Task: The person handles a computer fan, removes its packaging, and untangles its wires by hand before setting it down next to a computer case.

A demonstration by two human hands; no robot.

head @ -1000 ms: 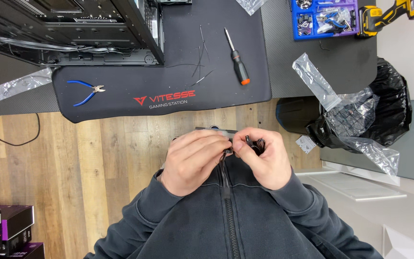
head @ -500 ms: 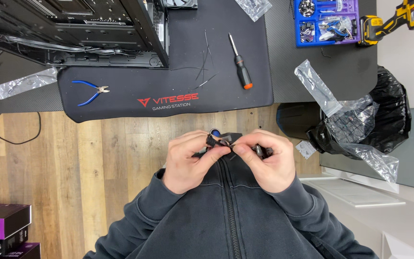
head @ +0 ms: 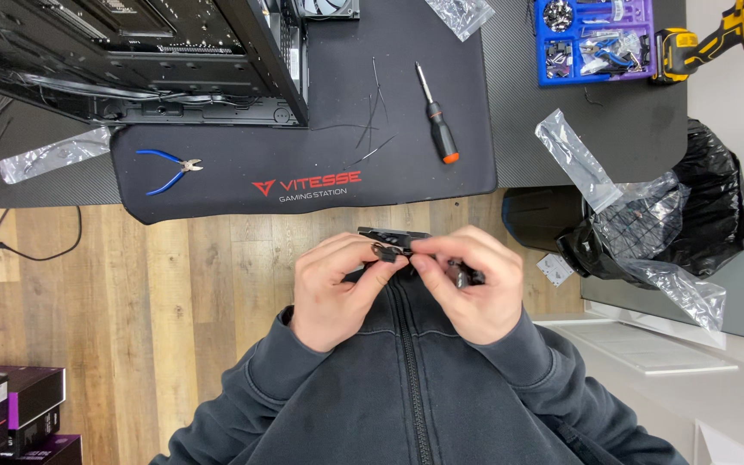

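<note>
Fingers (head: 370,258) of my left hand (head: 337,288) and right hand (head: 468,288) pinch small black connector (head: 387,251), close to chest, near side of desk mat (head: 303,164). Judging mid-fiddle with cable end; next needs steady two-handed grip, fine fingertip alignment.

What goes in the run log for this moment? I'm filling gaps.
left hand: pinching small black part | right hand: pinching same part, black cable bundle in palm | at chest, off desk | screwdriver, pliers idle

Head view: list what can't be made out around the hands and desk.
- Small black part: mostly covered by left hand and right hand; kind unclear.
- Computer case: cut off by top edge.
- Blue parts tray: contents too small.
- Boxes: cut by left edge.
</note>
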